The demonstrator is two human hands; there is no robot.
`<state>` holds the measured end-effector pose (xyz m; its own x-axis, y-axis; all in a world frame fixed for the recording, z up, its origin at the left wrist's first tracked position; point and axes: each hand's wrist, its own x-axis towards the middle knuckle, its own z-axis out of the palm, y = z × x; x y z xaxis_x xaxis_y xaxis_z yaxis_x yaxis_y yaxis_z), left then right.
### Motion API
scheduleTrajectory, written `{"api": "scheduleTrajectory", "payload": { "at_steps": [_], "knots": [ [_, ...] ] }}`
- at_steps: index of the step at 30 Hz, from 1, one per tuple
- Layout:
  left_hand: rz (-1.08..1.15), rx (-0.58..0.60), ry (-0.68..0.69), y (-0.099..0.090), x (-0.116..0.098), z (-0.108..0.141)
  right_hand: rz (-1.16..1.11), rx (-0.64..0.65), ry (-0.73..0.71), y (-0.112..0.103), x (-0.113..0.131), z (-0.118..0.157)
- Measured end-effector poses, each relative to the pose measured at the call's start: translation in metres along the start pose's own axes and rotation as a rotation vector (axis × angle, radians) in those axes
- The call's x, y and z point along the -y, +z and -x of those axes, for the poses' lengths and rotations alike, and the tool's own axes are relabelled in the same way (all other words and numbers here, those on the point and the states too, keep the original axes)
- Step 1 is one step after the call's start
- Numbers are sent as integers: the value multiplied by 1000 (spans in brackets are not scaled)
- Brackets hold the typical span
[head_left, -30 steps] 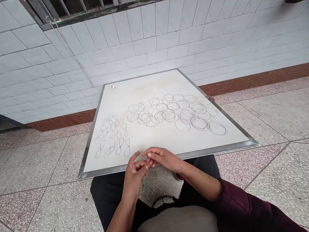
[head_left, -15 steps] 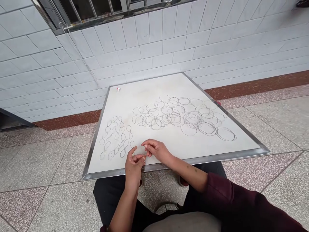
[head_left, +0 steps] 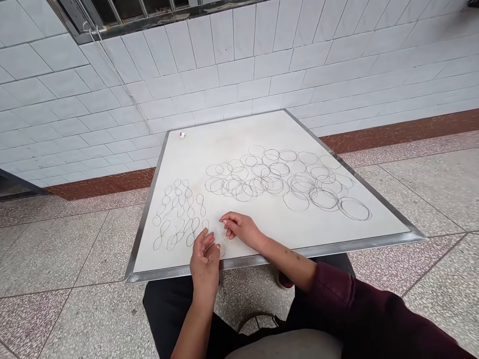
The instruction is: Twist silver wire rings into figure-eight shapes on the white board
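Note:
Between finger and thumb my right hand pinches the upper end of a thin wire twisted into a figure eight. The wire hangs over the near edge of the white table, its lower loop close to my left thumb. My left hand is open beside it, palm turned up and fingers apart. Whether the left thumb still touches the wire cannot be made out. Several figure-eight wires lie on the table to the left of my hands. Farther off and to the right, many round wire rings lie overlapping.
A metal edging runs round the white table. A small red-and-white object lies near its far left corner. Beyond the table stands a white tiled wall with a barred window. My knees are under the near edge.
My left fingers have opened and come away from the twist of the wire. The right hand keeps its pinch on the upper end. The view has shifted slightly.

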<state>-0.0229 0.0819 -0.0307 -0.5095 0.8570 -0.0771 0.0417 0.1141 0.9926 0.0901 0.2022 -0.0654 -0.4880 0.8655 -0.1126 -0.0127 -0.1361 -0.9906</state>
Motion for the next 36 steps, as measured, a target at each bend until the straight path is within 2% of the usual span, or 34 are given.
{"api": "scheduleTrajectory", "payload": {
  "at_steps": [4,8,12,29,34,36],
  "knots": [
    [-203,-53,162,-9,6,12,88,4,98,4,-1,-17],
    [-453,55,359,-17,11,15,166,7,144,8,2,-30],
    [-551,102,500,-18,16,10,186,-1,140,10,6,-33],
    [-600,105,576,-19,27,7,191,-63,76,14,8,-27],
    [-601,93,600,-21,28,8,201,-109,59,7,6,-13],
    [-601,88,602,-22,28,8,275,-113,35,5,6,-3]
  ]
}}
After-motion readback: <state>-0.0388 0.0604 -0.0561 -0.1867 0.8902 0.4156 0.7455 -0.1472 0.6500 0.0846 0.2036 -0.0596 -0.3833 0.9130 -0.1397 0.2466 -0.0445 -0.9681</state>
